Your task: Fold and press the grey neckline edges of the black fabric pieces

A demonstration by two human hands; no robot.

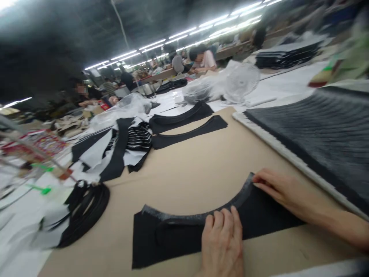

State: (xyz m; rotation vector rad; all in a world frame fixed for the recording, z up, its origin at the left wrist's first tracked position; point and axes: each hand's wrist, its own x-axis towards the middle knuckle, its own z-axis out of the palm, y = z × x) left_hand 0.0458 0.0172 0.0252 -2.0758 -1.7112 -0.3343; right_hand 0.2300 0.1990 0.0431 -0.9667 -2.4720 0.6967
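A black curved panel lies flat on the tan board, its concave edge coated in a greyish, shiny band. Along that edge a narrow dark strip curves on the panel and runs beneath my left hand. The left fingers are bent and close together, with their tips pressed on the panel near the middle of the curve. My right hand pinches the panel's far right tip between thumb and fingers. Whatever lies under the fingertips of both hands is hidden.
The tan board carries two similar black curved pieces at its far side. To the left lie curved black strips and striped cut pieces. A dark stack of panels is at right. Beyond are plastic bags and people.
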